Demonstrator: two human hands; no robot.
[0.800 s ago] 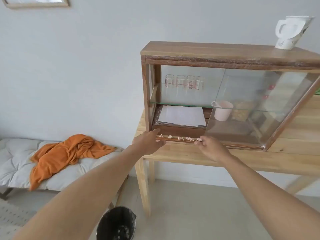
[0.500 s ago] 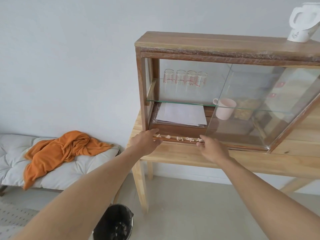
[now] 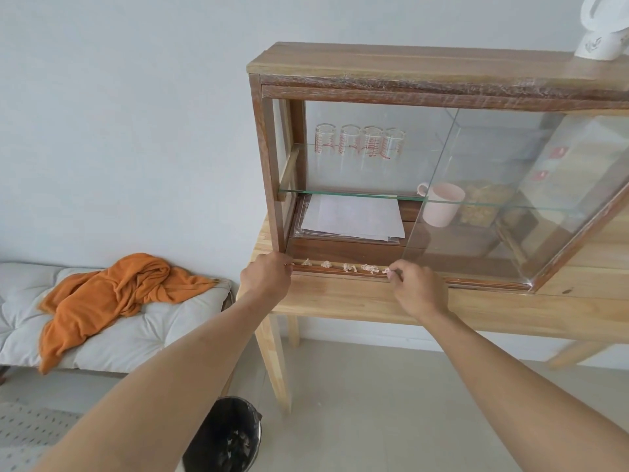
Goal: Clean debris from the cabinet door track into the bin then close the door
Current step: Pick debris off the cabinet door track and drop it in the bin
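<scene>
A: Centre of the frame, along the bottom front rail of the wooden glass-fronted cabinet, both hands are working the dark wooden door track. Left hand is sitting at the track's left end, fingers curled over the edge. Can't tell if it's pinching anything, the knuckles are hiding the tips.

B: And the other one?

A: Right hand is at the right end of the open stretch, thumb and forefinger closing on the last of the small pale crumpled debris bits. Looks like a pinch on one scrap, tiny though.

B: Where's the rest of the debris lying?

A: Strung in a row inside the track groove between the two hands, several clumps, apart from each other.

B: Why hands at both ends?

A: My guess, picking or sweeping inward from each side so nothing is getting pushed under the clear sliding glass door, which is sitting slid right, leaving the left half open.

B: Bin?

A: Round black bin is standing on the floor at bottom centre, below the light wooden table, right under the left forearm. Handy for dropping scraps straight down. Some pale scraps are already showing inside.

B: Progress?

A: Early, I'd say. Most clumps not yet lifted, door not yet shut.
</scene>
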